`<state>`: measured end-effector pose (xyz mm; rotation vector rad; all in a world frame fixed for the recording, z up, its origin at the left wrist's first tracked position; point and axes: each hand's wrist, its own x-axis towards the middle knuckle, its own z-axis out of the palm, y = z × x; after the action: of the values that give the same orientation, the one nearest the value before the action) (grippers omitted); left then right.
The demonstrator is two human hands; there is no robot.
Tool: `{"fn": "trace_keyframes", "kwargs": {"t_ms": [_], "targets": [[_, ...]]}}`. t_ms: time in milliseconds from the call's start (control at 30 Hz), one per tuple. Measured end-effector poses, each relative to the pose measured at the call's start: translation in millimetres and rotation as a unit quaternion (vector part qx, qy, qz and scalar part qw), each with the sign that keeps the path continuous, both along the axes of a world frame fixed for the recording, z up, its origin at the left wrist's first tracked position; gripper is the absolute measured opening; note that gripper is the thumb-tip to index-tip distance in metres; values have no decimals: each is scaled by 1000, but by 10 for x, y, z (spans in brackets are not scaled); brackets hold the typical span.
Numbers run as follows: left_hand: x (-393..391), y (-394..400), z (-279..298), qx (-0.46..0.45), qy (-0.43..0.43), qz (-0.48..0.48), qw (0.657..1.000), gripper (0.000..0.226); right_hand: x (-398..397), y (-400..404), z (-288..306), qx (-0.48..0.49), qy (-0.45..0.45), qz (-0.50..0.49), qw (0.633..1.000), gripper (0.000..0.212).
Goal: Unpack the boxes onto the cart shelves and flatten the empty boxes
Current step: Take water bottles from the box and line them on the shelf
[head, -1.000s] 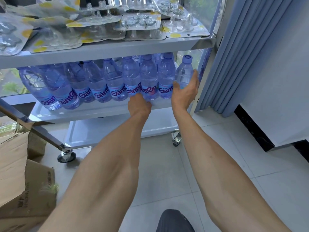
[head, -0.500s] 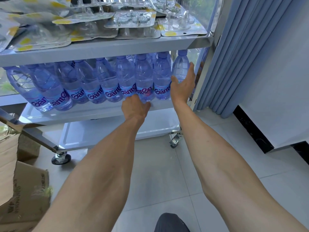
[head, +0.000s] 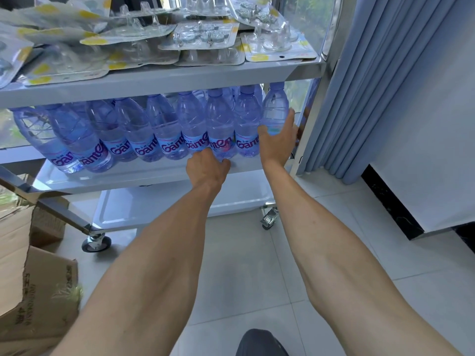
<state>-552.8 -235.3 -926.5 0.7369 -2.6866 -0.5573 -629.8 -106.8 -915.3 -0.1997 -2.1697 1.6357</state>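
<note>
On the middle shelf (head: pixel 144 177) of the steel cart (head: pixel 312 104), a row of blue water bottles (head: pixel 154 134) stands packed side by side, and the right hand (head: pixel 279 141) holds the end bottle (head: pixel 275 109) at the row's right, thumb on its front and fingers (head: pixel 291 116) wrapped round its far side. The left hand (head: pixel 207 169) rests at the shelf's front edge with its fingers curled against the foot of a bottle; whether they grip it I cannot tell. Clear plastic packs (head: pixel 208 38) cover the top shelf (head: pixel 154 80), and opened cardboard boxes (head: pixel 38 286) sit on the floor at the left.
</note>
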Motion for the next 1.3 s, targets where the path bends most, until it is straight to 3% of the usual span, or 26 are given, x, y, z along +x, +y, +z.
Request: {"fn": "trace_keyframes", "kwargs": {"t_ms": [133,267,433,567,700,800,900,1033,1167,1300], "targets": [[31,10,-37,-1,-12,5,1000,29,21,-43,-51,6,-62,-24,998,87],[33,-39,-7,31,-19,-4,999,27,158,-63,-165,5,-158,-53,986,70],[196,-202,27,129,48,76,988,27,461,-171,-289,78,-112,-106,985,62],[283,-312,-6,163,69,111,978,36,418,-226,-209,35,-81,-106,990,71],[262,-372,-11,168,76,128,975,42,459,-260,-195,54,-91,-136,985,36],[230,-401,47,195,88,143,966,53,578,-378,-306,81,-73,-33,993,19],[185,-425,62,216,84,140,963,65,610,-532,-351,104,-58,24,993,26],[131,-447,52,241,104,149,953,63,580,-705,-332,154,-62,53,985,38],[121,-487,-2,240,105,160,952,66,541,-788,-330,181,-85,29,979,54],[100,-538,-40,220,97,168,956,69,524,-830,-386,184,-87,16,979,53]]}}
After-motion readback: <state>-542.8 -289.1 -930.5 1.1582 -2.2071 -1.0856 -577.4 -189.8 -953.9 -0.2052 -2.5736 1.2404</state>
